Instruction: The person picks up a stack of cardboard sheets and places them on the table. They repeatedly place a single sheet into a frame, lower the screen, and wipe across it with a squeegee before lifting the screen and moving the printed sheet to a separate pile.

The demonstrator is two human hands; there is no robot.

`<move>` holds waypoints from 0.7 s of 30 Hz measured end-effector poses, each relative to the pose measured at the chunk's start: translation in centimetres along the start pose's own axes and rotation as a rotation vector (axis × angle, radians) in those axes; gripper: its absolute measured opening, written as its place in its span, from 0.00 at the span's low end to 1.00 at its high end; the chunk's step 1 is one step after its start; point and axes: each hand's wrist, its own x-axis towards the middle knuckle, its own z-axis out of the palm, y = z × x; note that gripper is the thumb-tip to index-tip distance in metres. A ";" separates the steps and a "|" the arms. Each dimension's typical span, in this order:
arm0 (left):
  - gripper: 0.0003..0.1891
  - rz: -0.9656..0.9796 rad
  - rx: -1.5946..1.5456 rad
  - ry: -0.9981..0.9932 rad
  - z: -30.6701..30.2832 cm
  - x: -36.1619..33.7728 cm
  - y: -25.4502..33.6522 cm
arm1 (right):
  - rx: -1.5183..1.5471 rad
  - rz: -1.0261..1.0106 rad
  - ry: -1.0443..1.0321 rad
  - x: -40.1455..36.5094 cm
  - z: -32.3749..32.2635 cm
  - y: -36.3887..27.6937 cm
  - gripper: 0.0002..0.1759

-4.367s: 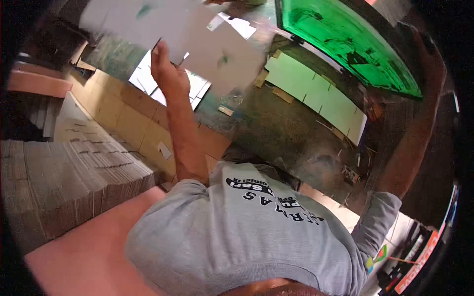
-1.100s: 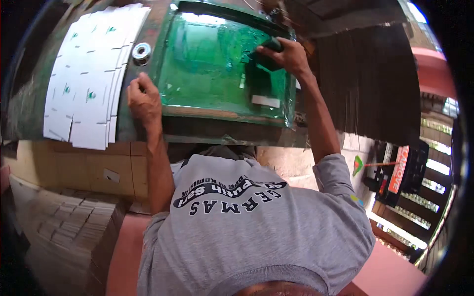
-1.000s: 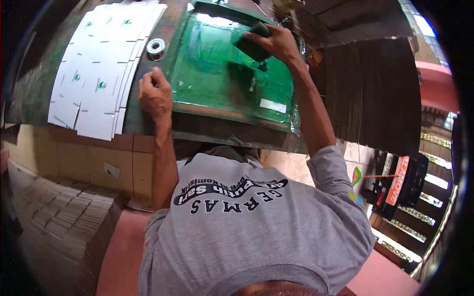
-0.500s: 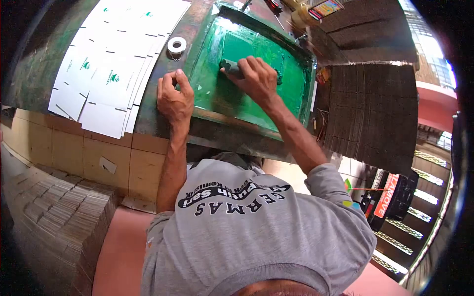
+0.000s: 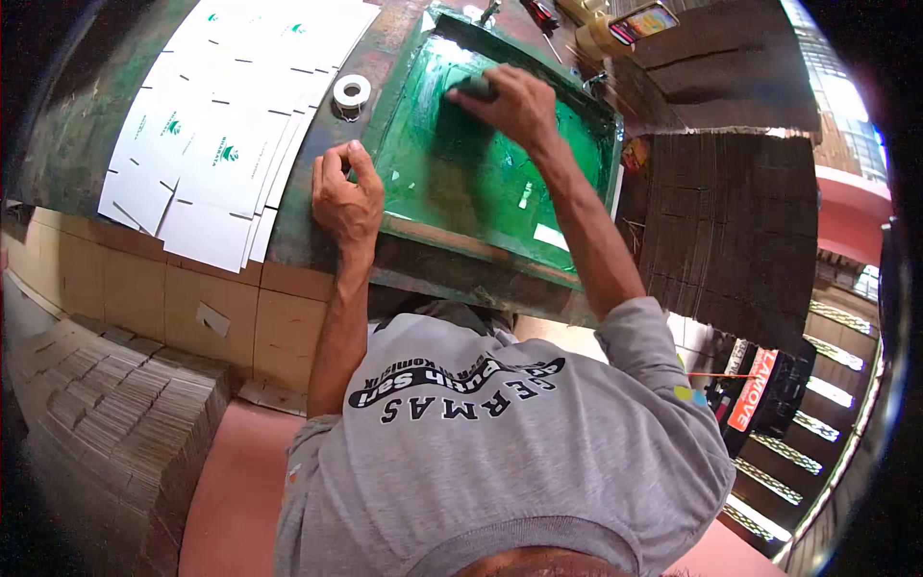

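My right hand (image 5: 522,104) is closed around a dark squeegee (image 5: 477,88), which is partly hidden by the fingers and blurred. It is over the far part of a green printing screen (image 5: 471,192), whose mesh is smeared with wet green ink. Along the near side runs the screen's wooden frame (image 5: 452,240). By the frame's left edge, my left hand (image 5: 348,192) has its fingers curled in and its thumb raised; nothing shows in its grip. A white tape roll (image 5: 352,91) lies just beyond that hand.
White die-cut card sheets (image 5: 216,192) with green logos overlap on the table's left. At the right are dark stacked boards (image 5: 726,221); a phone (image 5: 644,21) rests by a tan container (image 5: 598,38). Bundled cardboard (image 5: 125,413) stands at lower left.
My right hand and the squeegee have moved away from me, toward the far side of the screen. A white patch now shows near the screen's near right corner. My left hand stays by the frame.
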 end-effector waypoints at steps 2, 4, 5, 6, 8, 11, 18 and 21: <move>0.11 0.004 -0.045 0.004 -0.5 -0.1 0.4 | 0.000 -0.002 0.017 -2.6 -0.5 -2.0 0.27; 0.08 0.075 -0.295 0.056 -1.2 -0.4 0.8 | 0.061 -0.090 0.142 -4.1 -1.4 -3.3 0.26; 0.08 0.085 -0.301 0.054 -1.6 -0.7 0.5 | 0.055 -0.086 0.151 -4.2 -1.8 -3.0 0.26; 0.07 0.225 -0.343 0.033 -2.1 -1.0 -0.2 | 0.081 -0.051 0.102 -4.0 -2.2 -2.2 0.26; 0.08 0.478 -0.380 0.006 -2.5 -1.0 -0.4 | 0.136 0.098 -0.033 -3.6 -4.5 -1.8 0.24; 0.08 0.565 -0.379 0.053 -2.5 -0.4 0.7 | 0.226 0.211 0.257 -4.7 -8.1 -0.6 0.24; 0.07 0.598 -0.420 0.243 -4.0 3.5 9.5 | 0.056 0.427 0.577 -9.9 -20.0 0.4 0.21; 0.08 0.633 -0.604 0.358 -2.7 8.7 15.2 | 0.010 0.376 0.687 -8.0 -23.7 1.9 0.14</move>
